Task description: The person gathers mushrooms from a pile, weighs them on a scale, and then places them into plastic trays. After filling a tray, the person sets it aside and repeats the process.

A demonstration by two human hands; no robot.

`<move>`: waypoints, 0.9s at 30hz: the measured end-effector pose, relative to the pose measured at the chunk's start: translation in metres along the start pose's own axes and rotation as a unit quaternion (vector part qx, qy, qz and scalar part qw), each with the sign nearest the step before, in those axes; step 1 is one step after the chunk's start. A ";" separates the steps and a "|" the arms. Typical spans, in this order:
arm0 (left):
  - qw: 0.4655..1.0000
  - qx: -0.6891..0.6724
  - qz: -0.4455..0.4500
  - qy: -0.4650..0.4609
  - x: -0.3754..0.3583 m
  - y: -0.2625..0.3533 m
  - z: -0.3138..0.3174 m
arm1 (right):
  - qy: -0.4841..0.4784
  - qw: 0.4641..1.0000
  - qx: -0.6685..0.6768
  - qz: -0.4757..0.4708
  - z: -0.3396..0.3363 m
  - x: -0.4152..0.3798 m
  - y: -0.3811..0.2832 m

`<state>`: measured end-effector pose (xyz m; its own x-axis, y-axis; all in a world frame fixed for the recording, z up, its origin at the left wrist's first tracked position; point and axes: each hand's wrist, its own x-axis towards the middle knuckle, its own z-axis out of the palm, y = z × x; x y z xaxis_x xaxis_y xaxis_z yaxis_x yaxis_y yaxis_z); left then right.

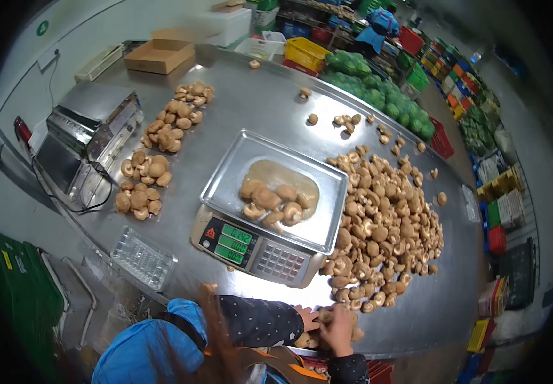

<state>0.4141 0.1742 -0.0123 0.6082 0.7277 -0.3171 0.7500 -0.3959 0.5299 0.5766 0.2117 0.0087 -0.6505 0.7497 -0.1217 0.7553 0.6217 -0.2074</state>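
Note:
Both hands are at the front edge of the steel table. My left hand (306, 317) touches mushrooms (306, 340) gathered there, its fingers partly hidden behind them. Just right of it, my right hand (336, 330) is curled over the same mushrooms. Up and left of the hands stands a digital scale (289, 261) with lit green displays. On its metal tray (225, 185) lies a clear container (270, 168) with several brown mushrooms. A large heap of mushrooms (382, 224) spreads right of the scale.
Portions of mushrooms (139, 200) line the table's left side, beside a metal machine (91, 137). Clear trays (142, 256) are stacked near the front left. A cardboard box (159, 56) sits at the back left. Green cabbages (379, 93) and a person in blue (379, 32) are beyond the table.

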 end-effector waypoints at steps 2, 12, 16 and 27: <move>0.996 -0.057 0.027 0.063 -0.022 -0.011 -0.015 | 0.073 0.982 0.166 0.062 -0.026 0.006 -0.006; 0.624 -0.442 -0.093 0.638 -0.165 -0.105 -0.185 | 0.149 0.889 0.427 -0.066 -0.107 0.169 -0.076; 0.504 -0.448 -0.107 0.731 -0.156 -0.151 -0.179 | 0.345 0.897 0.174 -0.216 -0.142 0.211 -0.149; 0.751 -0.076 -0.333 0.565 -0.179 -0.160 -0.150 | 0.165 0.939 0.199 -0.226 -0.123 0.221 -0.133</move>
<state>0.1462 0.1918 0.0778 -0.5626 0.7805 0.2727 0.6992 0.2731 0.6607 0.3427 0.3227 0.1291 -0.7875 0.5005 0.3597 0.2761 0.8083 -0.5201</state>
